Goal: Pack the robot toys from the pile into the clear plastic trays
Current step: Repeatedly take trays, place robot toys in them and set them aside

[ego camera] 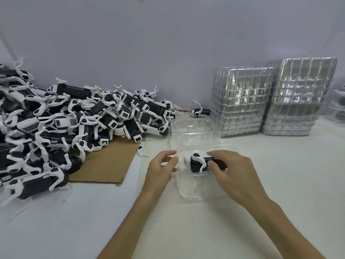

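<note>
Right hand pinches the black-and-white robot toy between curled fingers and thumb, the toy lying just beyond its fingertips inside the clear tray. Left hand, just left of the toy, has thumb and curled fingers closed on the tray's left rim; the pile lies well to its left on cardboard. Small labels on the piled toys are too blurred to read.
</note>
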